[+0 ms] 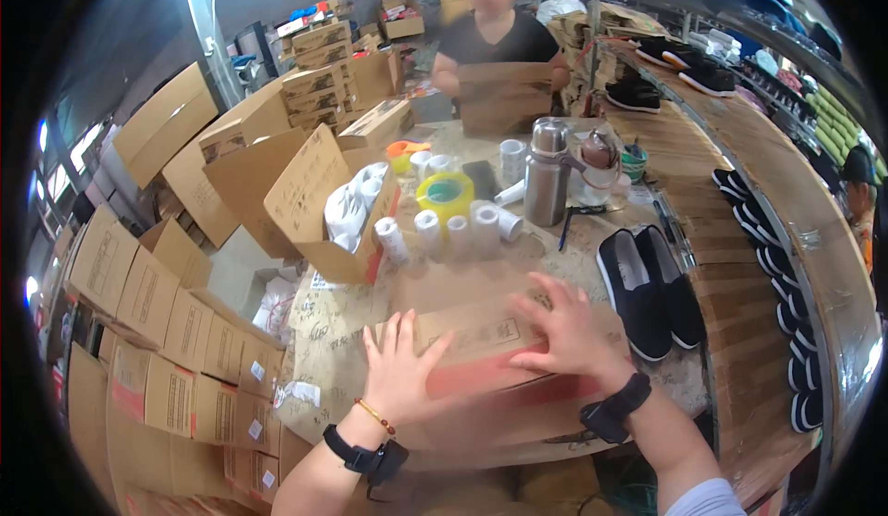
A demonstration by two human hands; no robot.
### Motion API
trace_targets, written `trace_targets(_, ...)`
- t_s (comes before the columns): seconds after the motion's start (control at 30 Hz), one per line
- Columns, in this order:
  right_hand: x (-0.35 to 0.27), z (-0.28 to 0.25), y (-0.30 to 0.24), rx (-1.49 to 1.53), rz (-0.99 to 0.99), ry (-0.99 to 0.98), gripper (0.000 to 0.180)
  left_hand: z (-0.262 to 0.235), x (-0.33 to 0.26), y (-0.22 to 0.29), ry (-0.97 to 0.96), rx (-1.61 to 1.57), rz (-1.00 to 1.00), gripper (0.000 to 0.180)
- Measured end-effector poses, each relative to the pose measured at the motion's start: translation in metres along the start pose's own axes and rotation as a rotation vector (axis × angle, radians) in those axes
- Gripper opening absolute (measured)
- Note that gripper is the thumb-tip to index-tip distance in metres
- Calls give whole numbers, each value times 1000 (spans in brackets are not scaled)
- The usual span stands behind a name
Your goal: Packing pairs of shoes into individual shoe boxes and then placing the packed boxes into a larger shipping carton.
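A brown cardboard box with a red band lies in front of me at the table's near edge, partly blurred. My left hand is at its left side, open, fingers spread. Over the box's right part is my right hand, also open with fingers apart. Neither hand grips anything; whether the palms press on the cardboard I cannot tell. To the right of the box, a pair of black slip-on shoes with white soles rests on the table. My forearms hide some of the box's near side.
Beyond the box stand several white label rolls, yellow tape, a steel thermos and an open carton of white paper. Stacked cartons line the left. Shelves with shoes run along the right. A person holds a box opposite.
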State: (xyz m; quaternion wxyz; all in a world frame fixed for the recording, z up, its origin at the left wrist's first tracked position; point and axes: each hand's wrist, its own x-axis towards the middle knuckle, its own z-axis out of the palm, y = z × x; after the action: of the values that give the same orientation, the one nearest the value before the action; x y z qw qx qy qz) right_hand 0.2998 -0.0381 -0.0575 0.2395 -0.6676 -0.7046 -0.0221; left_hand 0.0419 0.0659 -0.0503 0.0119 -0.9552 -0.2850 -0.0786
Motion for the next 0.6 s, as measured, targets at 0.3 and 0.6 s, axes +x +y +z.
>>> trace_targets(0.3,-83,46,35,1525,501,101,80,21,-42,-3,411,-153,-63,86)
trace_targets(0.6,-151,50,94,1318,402,-192,97,82,-86,12,545,-1833,-250,102)
